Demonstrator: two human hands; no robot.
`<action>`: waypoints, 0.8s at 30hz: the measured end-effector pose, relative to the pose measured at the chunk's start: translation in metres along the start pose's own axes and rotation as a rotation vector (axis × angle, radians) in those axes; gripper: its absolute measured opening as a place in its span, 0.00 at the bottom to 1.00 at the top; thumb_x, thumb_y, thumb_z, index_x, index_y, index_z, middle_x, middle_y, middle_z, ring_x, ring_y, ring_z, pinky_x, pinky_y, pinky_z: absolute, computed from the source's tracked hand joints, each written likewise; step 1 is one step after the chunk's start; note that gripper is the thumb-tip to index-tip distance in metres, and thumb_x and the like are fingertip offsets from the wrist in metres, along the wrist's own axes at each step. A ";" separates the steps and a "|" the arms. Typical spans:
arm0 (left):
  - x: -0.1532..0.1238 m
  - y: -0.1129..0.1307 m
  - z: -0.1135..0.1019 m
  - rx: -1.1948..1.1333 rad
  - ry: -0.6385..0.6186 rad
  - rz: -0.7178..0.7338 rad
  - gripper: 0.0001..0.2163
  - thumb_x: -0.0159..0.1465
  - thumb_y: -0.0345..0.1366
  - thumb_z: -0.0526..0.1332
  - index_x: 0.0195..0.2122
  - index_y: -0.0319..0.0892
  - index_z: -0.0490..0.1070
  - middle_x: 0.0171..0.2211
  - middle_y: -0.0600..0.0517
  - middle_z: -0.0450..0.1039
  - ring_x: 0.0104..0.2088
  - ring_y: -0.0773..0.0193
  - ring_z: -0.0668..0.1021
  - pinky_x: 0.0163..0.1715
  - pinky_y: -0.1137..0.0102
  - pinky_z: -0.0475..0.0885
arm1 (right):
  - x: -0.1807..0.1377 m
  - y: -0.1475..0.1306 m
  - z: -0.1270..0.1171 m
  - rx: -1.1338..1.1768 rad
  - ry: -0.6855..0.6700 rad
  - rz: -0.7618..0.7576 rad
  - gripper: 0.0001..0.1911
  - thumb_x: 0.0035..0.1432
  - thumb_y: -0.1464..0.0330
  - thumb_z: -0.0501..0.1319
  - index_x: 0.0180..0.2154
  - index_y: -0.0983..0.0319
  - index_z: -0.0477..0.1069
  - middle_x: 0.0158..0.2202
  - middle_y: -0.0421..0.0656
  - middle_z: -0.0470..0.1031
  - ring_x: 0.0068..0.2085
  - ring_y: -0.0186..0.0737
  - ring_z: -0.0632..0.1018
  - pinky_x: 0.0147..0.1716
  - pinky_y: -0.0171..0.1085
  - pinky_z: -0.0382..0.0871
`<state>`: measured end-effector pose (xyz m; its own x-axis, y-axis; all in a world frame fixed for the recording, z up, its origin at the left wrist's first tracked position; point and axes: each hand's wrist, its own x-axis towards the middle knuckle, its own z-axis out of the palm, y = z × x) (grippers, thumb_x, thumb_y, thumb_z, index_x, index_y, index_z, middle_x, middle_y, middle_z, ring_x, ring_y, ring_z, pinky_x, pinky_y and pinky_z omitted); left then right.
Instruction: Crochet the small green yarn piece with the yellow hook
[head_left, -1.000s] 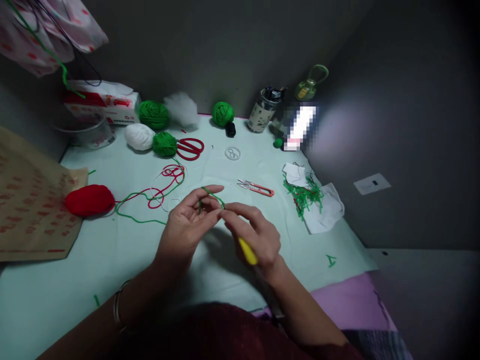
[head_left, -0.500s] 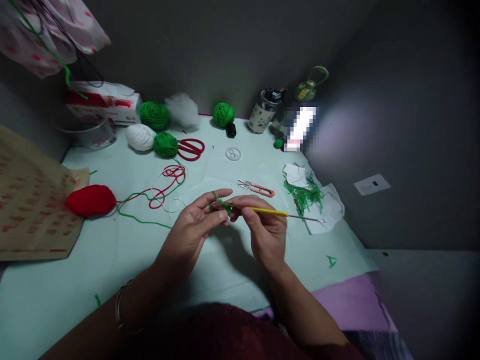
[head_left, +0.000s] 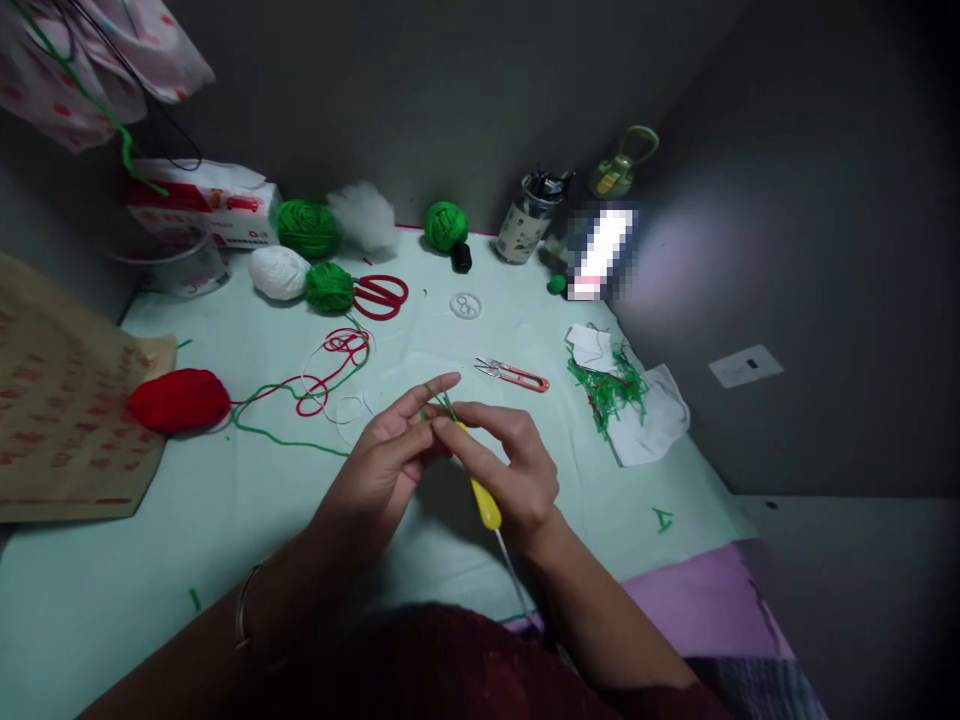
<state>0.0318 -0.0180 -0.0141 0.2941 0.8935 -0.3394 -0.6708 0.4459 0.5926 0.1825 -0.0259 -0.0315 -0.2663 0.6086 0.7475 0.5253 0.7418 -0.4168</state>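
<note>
My left hand [head_left: 384,458] pinches a small green crochet piece, now mostly covered by fingertips. Green yarn [head_left: 448,402] runs over its raised index finger. Close against it, my right hand [head_left: 521,468] is closed around a crochet hook [head_left: 486,503] with a yellow grip. The hook's thin metal rear end slants down toward my body, while its working tip is hidden between the hands. Beyond my fingers lie orange thread snips [head_left: 517,376]. From the left, a green strand [head_left: 289,441] crosses the cloth to my left hand.
Red yarn [head_left: 180,400] lies by a brown paper bag [head_left: 67,400] at left. Green balls [head_left: 308,229], a white ball [head_left: 278,273] and red-handled scissors [head_left: 381,297] sit farther back. A pen jar [head_left: 523,228] stands behind; yarn scraps [head_left: 611,390] lie at right.
The hook has swung from pointing right to pointing down toward my body. My right hand has turned and closed in on the left fingertips, covering the green piece.
</note>
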 end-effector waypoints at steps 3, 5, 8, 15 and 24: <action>0.000 0.000 -0.001 -0.005 -0.012 -0.028 0.17 0.59 0.30 0.69 0.50 0.39 0.79 0.39 0.50 0.75 0.33 0.69 0.72 0.38 0.74 0.71 | 0.006 0.000 -0.002 0.206 0.046 0.168 0.20 0.64 0.77 0.62 0.54 0.52 0.76 0.45 0.45 0.80 0.45 0.41 0.81 0.42 0.43 0.81; 0.000 -0.001 -0.002 0.021 -0.011 -0.019 0.18 0.59 0.28 0.69 0.51 0.39 0.79 0.37 0.51 0.74 0.31 0.71 0.71 0.36 0.75 0.70 | 0.010 0.001 -0.002 0.330 0.045 0.280 0.17 0.65 0.76 0.60 0.50 0.52 0.77 0.42 0.43 0.81 0.43 0.40 0.81 0.41 0.43 0.81; 0.001 -0.002 -0.003 0.053 0.018 0.038 0.20 0.58 0.28 0.70 0.53 0.41 0.77 0.33 0.53 0.73 0.31 0.71 0.71 0.37 0.75 0.70 | 0.008 0.000 0.000 0.231 0.038 0.245 0.16 0.65 0.75 0.60 0.50 0.52 0.77 0.43 0.43 0.81 0.45 0.41 0.81 0.42 0.45 0.80; 0.000 0.002 -0.002 -0.052 0.001 -0.020 0.16 0.60 0.27 0.68 0.50 0.37 0.79 0.34 0.52 0.72 0.31 0.72 0.71 0.35 0.78 0.71 | 0.005 -0.001 0.000 0.238 0.124 0.239 0.16 0.65 0.76 0.60 0.49 0.53 0.78 0.42 0.44 0.81 0.44 0.41 0.80 0.41 0.44 0.78; 0.001 0.007 -0.005 0.065 0.017 0.058 0.14 0.59 0.27 0.69 0.46 0.42 0.82 0.32 0.53 0.73 0.30 0.71 0.72 0.33 0.77 0.70 | 0.011 0.008 0.001 0.769 0.161 0.592 0.07 0.65 0.65 0.62 0.39 0.57 0.79 0.35 0.42 0.79 0.34 0.37 0.78 0.34 0.40 0.76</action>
<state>0.0237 -0.0143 -0.0135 0.2446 0.9170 -0.3150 -0.6408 0.3967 0.6572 0.1828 -0.0126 -0.0272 0.0137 0.9377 0.3471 -0.1459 0.3452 -0.9271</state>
